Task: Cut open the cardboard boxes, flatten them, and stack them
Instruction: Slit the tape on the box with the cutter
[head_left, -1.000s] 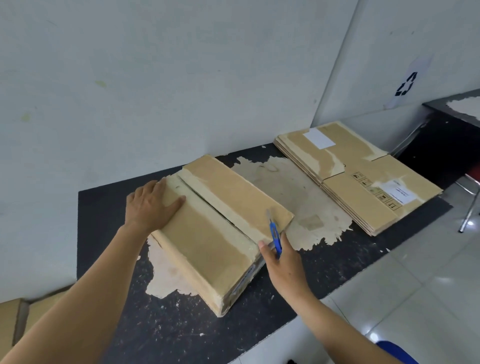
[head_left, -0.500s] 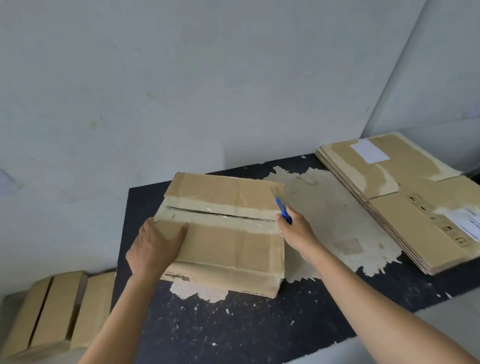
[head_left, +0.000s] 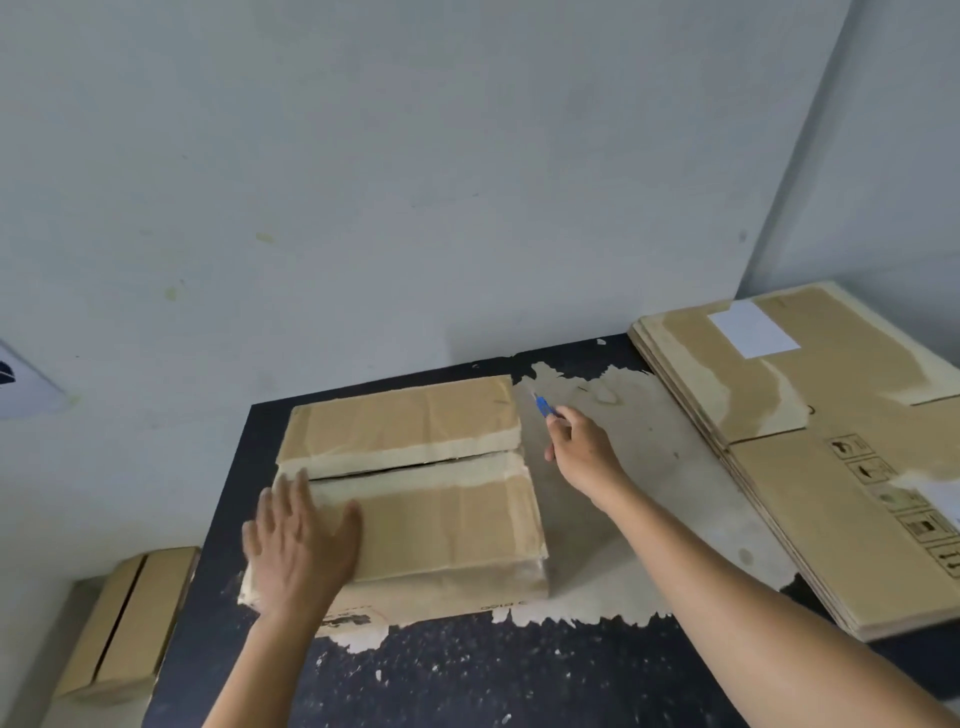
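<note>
The box (head_left: 415, 493) lies mid-table (head_left: 467, 675), its top flaps parted along a dark slit running 9 to 3 o'clock. The left hand (head_left: 298, 551), blurred, lies flat with straight, spread fingers on the box's 8 o'clock corner, gripping nothing. The right hand (head_left: 582, 447) is clenched round a blue cutter (head_left: 543, 405), just off the box's 2 o'clock corner, blade pointing to 11. A stack (head_left: 831, 441) of flattened boxes sits at 3 o'clock. Another box (head_left: 124, 623) lies off the table at 8.

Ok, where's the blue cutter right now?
Head view, centre-right: the blue cutter is held in the right hand, just off the far right corner of the cardboard box.
</note>
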